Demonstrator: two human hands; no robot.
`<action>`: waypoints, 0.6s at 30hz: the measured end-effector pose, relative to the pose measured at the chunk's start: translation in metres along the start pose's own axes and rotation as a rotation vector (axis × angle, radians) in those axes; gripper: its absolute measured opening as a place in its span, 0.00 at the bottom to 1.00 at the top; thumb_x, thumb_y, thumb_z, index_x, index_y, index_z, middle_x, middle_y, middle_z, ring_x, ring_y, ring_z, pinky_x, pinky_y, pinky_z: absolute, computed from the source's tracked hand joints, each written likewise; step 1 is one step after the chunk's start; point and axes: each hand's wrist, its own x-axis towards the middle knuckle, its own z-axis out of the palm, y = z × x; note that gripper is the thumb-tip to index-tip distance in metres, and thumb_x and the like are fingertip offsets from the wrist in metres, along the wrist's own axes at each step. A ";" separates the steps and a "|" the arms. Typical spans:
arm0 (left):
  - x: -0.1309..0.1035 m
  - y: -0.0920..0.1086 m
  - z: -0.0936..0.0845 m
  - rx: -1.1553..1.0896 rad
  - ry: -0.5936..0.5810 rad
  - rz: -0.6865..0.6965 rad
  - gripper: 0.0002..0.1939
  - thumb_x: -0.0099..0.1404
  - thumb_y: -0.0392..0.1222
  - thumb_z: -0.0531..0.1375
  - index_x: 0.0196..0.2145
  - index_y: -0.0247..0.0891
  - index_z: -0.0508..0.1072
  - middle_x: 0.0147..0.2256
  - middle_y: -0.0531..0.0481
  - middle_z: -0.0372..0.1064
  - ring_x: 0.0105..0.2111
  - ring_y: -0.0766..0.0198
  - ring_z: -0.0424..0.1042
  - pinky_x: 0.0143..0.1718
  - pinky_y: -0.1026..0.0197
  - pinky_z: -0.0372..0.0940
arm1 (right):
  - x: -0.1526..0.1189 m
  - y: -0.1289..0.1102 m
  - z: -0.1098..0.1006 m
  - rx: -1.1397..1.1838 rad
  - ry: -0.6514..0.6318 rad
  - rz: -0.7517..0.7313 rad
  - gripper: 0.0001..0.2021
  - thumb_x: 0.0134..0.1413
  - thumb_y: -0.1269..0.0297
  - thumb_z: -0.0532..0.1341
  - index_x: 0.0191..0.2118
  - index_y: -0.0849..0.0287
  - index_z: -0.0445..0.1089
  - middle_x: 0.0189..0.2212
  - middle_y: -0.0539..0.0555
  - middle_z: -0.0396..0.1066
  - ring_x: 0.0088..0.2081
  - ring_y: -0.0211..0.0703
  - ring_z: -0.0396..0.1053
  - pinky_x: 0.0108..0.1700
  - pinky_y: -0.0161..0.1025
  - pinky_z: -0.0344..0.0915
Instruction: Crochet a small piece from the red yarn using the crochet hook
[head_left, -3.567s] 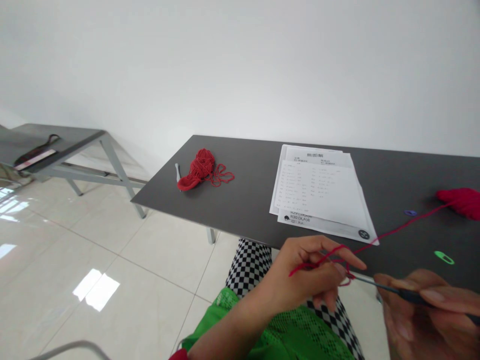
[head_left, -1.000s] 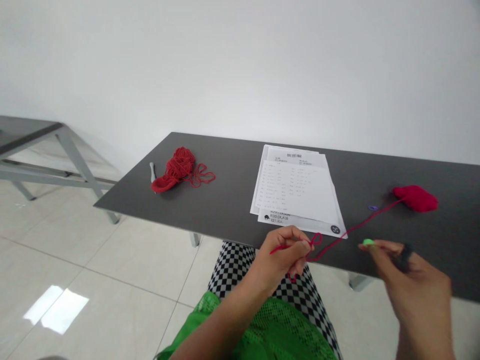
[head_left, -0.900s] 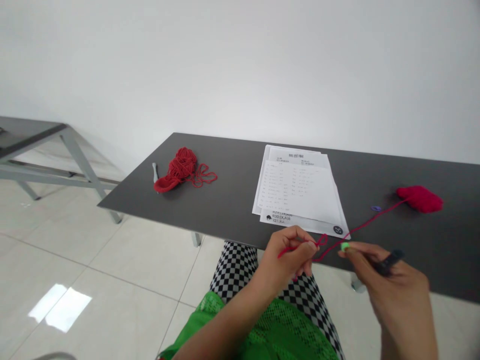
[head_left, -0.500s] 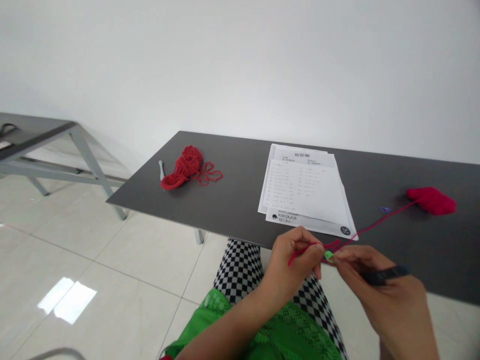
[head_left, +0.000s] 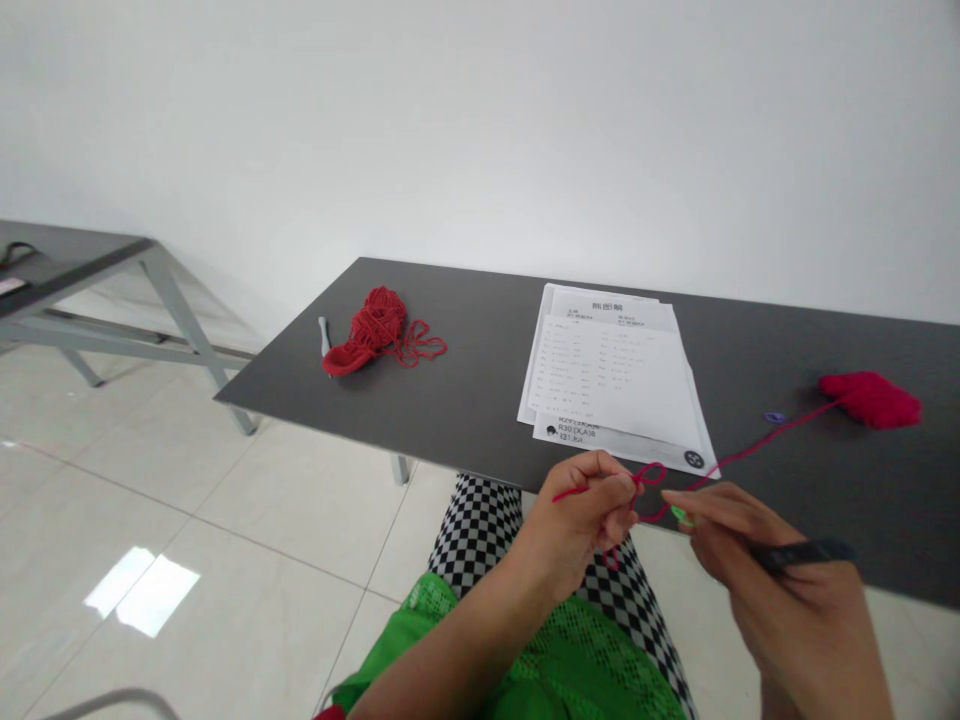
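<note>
My left hand (head_left: 577, 515) is closed in a pinch on pinkish-red yarn (head_left: 651, 472). A small loop stands out past its fingertips, and a short tail sticks out toward the left. Just to the right, my right hand (head_left: 757, 560) pinches a small green plastic stitch marker (head_left: 681, 514). Lying across that same hand is a dark handle (head_left: 806, 553), like a crochet hook's; its tip is hidden by the fingers. From the left hand the strand runs behind the right fingers to a pinkish-red ball of yarn (head_left: 874, 400) on the table.
Printed pattern sheets (head_left: 611, 370) lie on the dark table (head_left: 480, 360). A purple stitch marker (head_left: 775, 417) rests near the yarn ball. At the left are red yarn (head_left: 379, 320) with a red crocheted piece (head_left: 346, 360) and a grey crochet hook (head_left: 324, 338). Another table (head_left: 67, 270) stands far left.
My right hand has drawn away to the right with the green stitch marker, leaving a gap between the hands. The yarn loop at my left fingertips now shows clearly.
</note>
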 end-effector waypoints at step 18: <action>-0.011 0.002 0.006 -0.260 -0.139 -0.145 0.20 0.50 0.50 0.72 0.27 0.38 0.66 0.10 0.65 0.55 0.11 0.78 0.49 0.31 0.65 0.68 | -0.015 -0.019 0.013 0.087 0.252 0.184 0.06 0.56 0.62 0.71 0.37 0.55 0.76 0.39 0.52 0.71 0.36 0.38 0.71 0.33 0.27 0.69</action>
